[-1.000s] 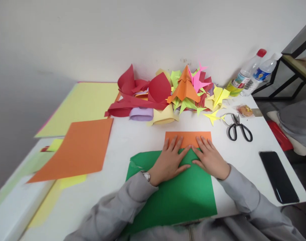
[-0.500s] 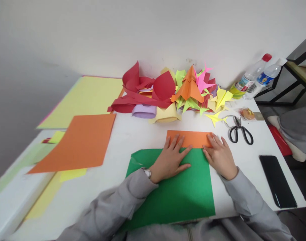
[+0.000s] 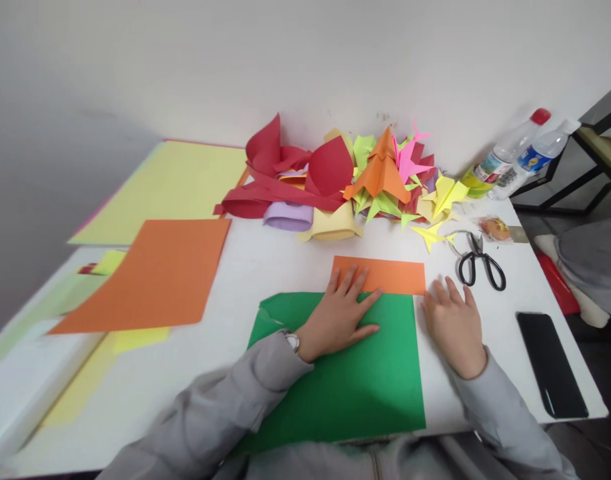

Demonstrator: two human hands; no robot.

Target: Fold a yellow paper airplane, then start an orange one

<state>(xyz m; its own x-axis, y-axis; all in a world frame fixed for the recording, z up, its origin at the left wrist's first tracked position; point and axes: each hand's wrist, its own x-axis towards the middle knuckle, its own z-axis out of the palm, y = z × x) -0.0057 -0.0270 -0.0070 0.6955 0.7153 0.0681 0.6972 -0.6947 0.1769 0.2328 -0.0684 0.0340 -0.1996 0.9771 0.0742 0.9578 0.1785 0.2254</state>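
Note:
A small folded orange sheet (image 3: 395,275) lies on the white table (image 3: 280,263), its near edge overlapping a large green sheet (image 3: 355,387). My left hand (image 3: 340,317) lies flat with fingers spread, pressing where the orange and green sheets meet. Off the papers, my right hand (image 3: 453,323) rests open on the bare table just right of the green sheet, fingers pointing at the orange sheet's right corner. It holds nothing.
A pile of folded paper shapes (image 3: 350,180) sits by the wall. Black scissors (image 3: 478,263) and a black phone (image 3: 550,363) lie to the right, two bottles (image 3: 520,153) at the far right corner. A large orange sheet (image 3: 155,273) and yellow sheets (image 3: 170,193) lie left.
My right hand has slid rightward along the orange sheet's near edge and off the green sheet onto the table. My left hand has stayed put.

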